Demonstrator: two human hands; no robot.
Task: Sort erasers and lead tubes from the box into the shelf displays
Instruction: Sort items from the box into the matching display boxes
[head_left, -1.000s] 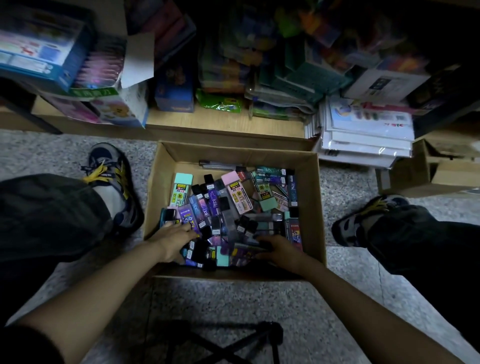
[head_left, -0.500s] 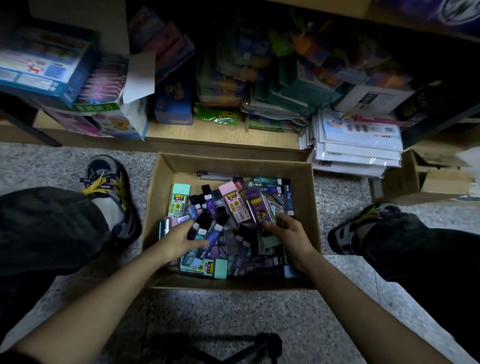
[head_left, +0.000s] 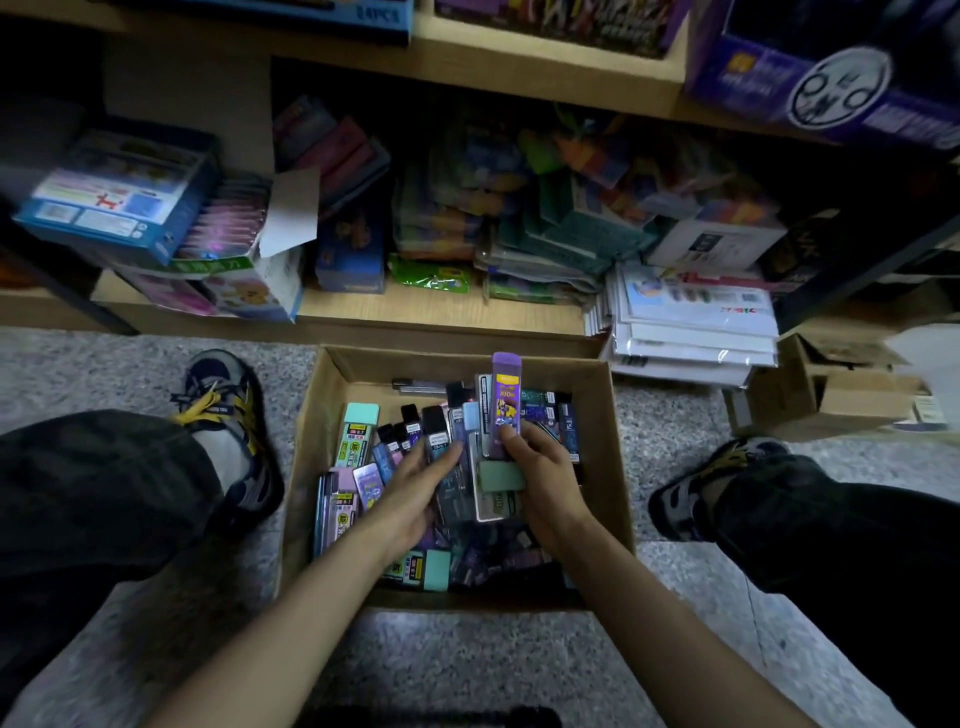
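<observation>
An open cardboard box (head_left: 306, 441) sits on the floor between my feet, filled with several lead tubes and sleeved erasers. My right hand (head_left: 545, 478) holds a bundle lifted above the pile: a purple lead tube (head_left: 505, 405) stands upright on top, pinched by the thumb, with a green eraser (head_left: 501, 477) and other packs under it. My left hand (head_left: 415, 488) touches the left side of that bundle with its fingers around dark lead tubes (head_left: 434, 431). A mint eraser (head_left: 357, 431) lies at the box's left.
A low wooden shelf (head_left: 441, 312) behind the box holds stacked stationery packs and boxes. White packets (head_left: 691, 322) are piled at the right, next to a small cardboard box (head_left: 831, 400). My shoes (head_left: 228, 415) flank the box on a speckled floor.
Both hands came together at the box's middle and rose with a bundle. The purple tube now stands upright above the pile. The camera tilted upward, showing more shelf.
</observation>
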